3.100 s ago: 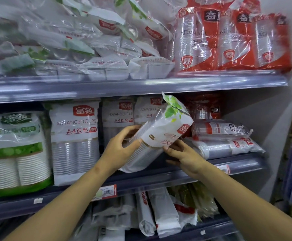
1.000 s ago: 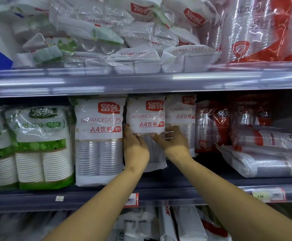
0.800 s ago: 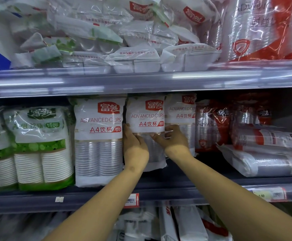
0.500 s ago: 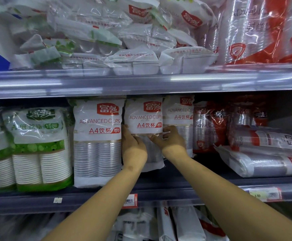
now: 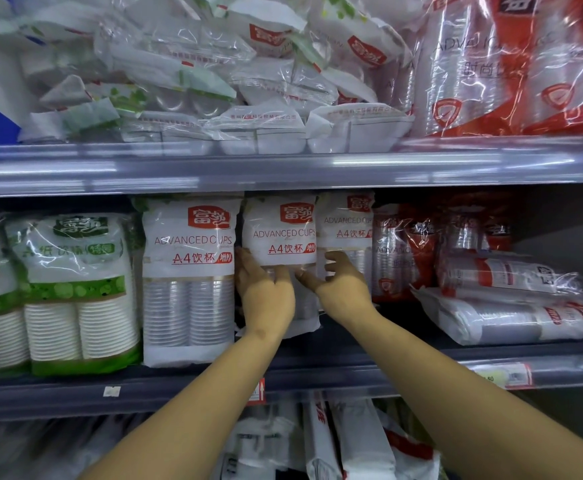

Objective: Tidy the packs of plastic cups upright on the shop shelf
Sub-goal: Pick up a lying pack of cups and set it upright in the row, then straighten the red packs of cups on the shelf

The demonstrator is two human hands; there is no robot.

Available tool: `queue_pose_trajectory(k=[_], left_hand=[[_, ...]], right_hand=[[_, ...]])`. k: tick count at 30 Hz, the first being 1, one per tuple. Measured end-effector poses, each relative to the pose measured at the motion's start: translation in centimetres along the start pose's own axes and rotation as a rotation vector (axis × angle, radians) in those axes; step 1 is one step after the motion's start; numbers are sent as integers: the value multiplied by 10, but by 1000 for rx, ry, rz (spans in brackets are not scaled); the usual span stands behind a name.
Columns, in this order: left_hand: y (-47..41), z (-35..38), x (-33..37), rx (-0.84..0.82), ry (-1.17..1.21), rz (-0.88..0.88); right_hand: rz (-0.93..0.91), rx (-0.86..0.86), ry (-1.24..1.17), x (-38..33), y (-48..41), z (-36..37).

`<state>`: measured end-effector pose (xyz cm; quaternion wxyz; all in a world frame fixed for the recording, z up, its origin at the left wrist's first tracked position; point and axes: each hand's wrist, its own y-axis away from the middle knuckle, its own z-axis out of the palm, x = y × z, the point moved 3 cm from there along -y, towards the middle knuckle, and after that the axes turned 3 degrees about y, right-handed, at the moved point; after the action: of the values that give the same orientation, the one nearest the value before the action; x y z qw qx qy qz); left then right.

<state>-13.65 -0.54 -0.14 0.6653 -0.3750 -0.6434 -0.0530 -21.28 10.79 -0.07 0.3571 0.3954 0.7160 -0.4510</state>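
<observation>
A white pack of clear plastic cups (image 5: 279, 233) with a red logo stands upright in the middle of the shop shelf (image 5: 318, 375). My left hand (image 5: 266, 296) grips its left side and my right hand (image 5: 338, 285) grips its right side. Another white pack (image 5: 189, 271) stands upright to its left, and a third white pack (image 5: 347, 220) stands just behind on the right. Two clear packs with red print (image 5: 512, 296) lie flat on the shelf at the right.
Green and white packs of paper cups (image 5: 71, 289) stand at the left. Red packs (image 5: 404, 251) stand behind my right hand. The upper shelf (image 5: 283, 168) carries a heap of white packs and red packs. More packs lie on the shelf below (image 5: 349, 441).
Three seconds ago I held a leaf-printed pack tilted in front of the shelf. Over the last second both hands stay on the upright middle white pack, which barely moves.
</observation>
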Motion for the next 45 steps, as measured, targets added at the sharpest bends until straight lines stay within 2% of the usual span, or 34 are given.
queue_pose_trajectory(k=[7,12,20,29,34,39,45], left_hand=[[25,1,16,-64,-125,138],[38,6,27,-238,-78,230],[60,44,38,-535,-59,168],[113,106,54,-768,-154,327],[130,133,62,-764,-186,437],[136,156,71,-659,-194,538],[137,184,83,-605,-165,556]], right_hand=[[-21,21,56,-2,14,-16],[0,43,53,-2,30,-43],[110,159,39,11,68,-120],[229,341,107,41,127,-209],[262,383,86,59,140,-241],[272,400,98,77,138,-272],[264,392,157,89,123,-305]])
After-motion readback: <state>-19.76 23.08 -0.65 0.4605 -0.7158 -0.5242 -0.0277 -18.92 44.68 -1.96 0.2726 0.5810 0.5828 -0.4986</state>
